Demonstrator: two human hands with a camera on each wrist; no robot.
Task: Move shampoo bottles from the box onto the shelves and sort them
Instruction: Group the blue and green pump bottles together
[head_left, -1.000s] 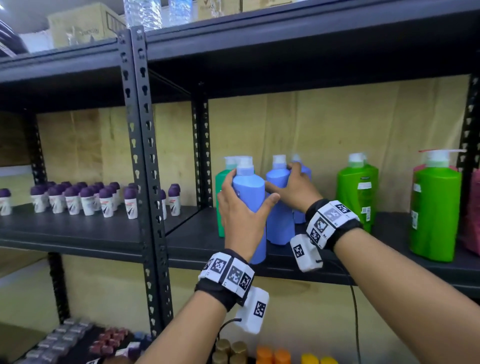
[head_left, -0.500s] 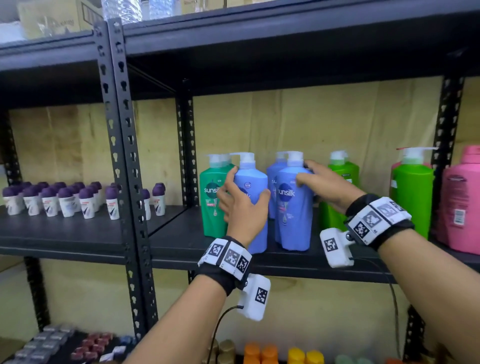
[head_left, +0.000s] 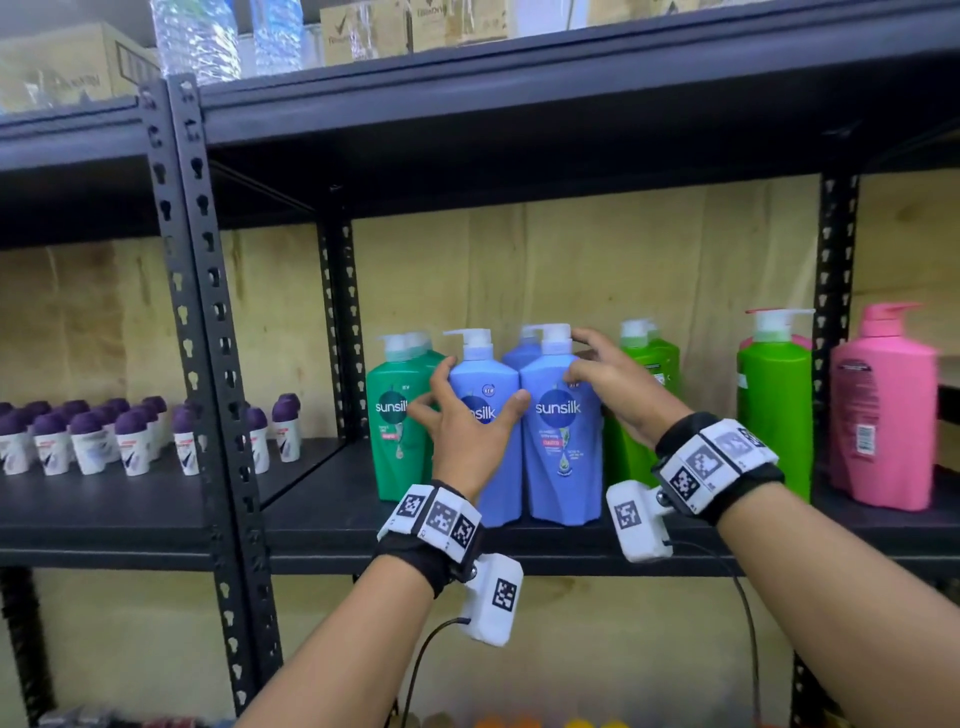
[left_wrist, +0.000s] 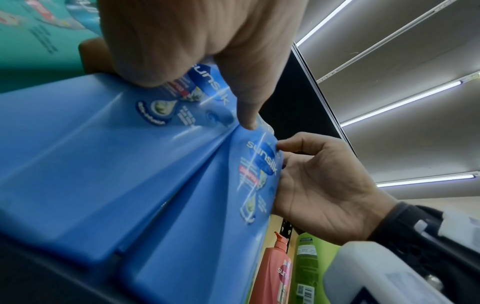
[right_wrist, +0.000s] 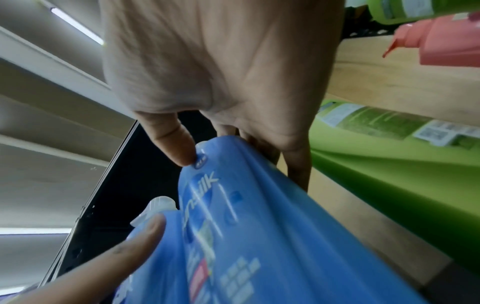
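Two blue Sunsilk pump bottles stand side by side on the black shelf, labels facing out. My left hand wraps the left blue bottle from the front, thumb at the seam between the two. My right hand grips the right blue bottle at its shoulder, thumb in front and fingers behind. The left wrist view shows my left hand on the left bottle. In the right wrist view my right hand pinches the right bottle's top. A third blue bottle stands behind.
A dark green Sunsilk bottle stands left of the blue ones. Lime green bottles and a pink bottle stand to the right. Small purple-capped roll-ons fill the left bay, past the black upright. The box is out of view.
Both blue bottles have turned so their labels face out, and they stand closer together at the shelf front. My right hand shifted from the rear bottles to the right bottle's shoulder.
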